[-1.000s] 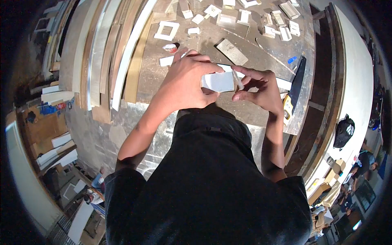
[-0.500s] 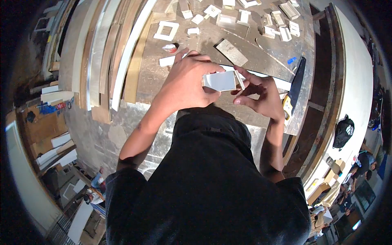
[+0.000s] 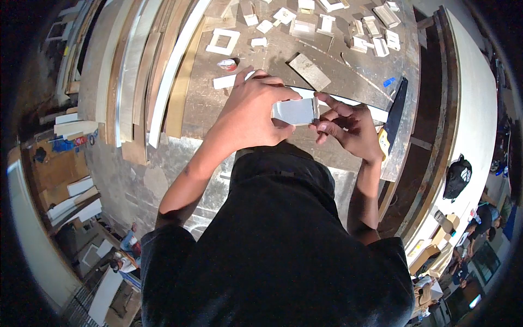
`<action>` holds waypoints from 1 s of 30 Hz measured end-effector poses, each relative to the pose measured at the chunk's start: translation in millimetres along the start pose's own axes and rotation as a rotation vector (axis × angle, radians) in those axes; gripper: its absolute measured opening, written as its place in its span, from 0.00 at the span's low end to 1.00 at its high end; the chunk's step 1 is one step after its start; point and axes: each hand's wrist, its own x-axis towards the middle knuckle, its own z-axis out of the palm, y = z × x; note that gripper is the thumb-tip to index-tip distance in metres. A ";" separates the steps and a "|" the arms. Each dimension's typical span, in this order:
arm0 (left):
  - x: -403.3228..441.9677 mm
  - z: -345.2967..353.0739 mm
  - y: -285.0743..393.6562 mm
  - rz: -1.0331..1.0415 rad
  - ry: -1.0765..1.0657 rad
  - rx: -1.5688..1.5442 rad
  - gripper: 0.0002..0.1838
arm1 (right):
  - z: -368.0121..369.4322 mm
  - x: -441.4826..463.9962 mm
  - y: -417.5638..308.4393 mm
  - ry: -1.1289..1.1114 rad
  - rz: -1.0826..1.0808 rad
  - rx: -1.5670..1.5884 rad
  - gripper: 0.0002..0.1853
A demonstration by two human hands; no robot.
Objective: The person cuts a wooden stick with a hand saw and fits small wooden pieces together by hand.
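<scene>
My left hand (image 3: pixel 251 111) is closed round a small wooden box (image 3: pixel 295 112) with a smooth grey-white face, held above the bench's near edge. At the box's right end, a thin wooden end piece (image 3: pixel 316 109) stands against it. The fingertips and thumb of my right hand (image 3: pixel 351 124) pinch that piece; some of those fingers are in shadow. Beneath my hands runs a long white strip (image 3: pixel 348 100). A flat wood block (image 3: pixel 309 71) lies just beyond them on the workbench (image 3: pixel 261 65).
A handsaw (image 3: pixel 393 117) rests at the bench's right edge. Long boards (image 3: pixel 144 65) are stacked at left. A square wooden frame (image 3: pixel 223 41) and several small wooden pieces (image 3: pixel 370 27) lie farther back. People (image 3: pixel 485 218) are at far right, one person (image 3: pixel 128 253) at lower left.
The thin end piece was tilted away from the box's right end and is now lined up against it. My right hand's fingers have closed in on it. The box turned slightly.
</scene>
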 end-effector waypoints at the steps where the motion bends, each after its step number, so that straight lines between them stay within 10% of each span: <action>1: 0.0 -0.4 0.4 -0.005 -0.005 -0.011 0.24 | 0.4 -0.5 2.2 0.028 -0.016 0.017 0.19; 11: -2.8 0.9 3.1 0.033 0.019 -0.019 0.23 | 0.8 -3.0 2.0 0.027 -0.008 -0.002 0.09; 30: -4.3 0.4 5.5 0.031 0.037 -0.038 0.21 | 2.1 -6.1 -0.5 0.027 -0.037 0.033 0.24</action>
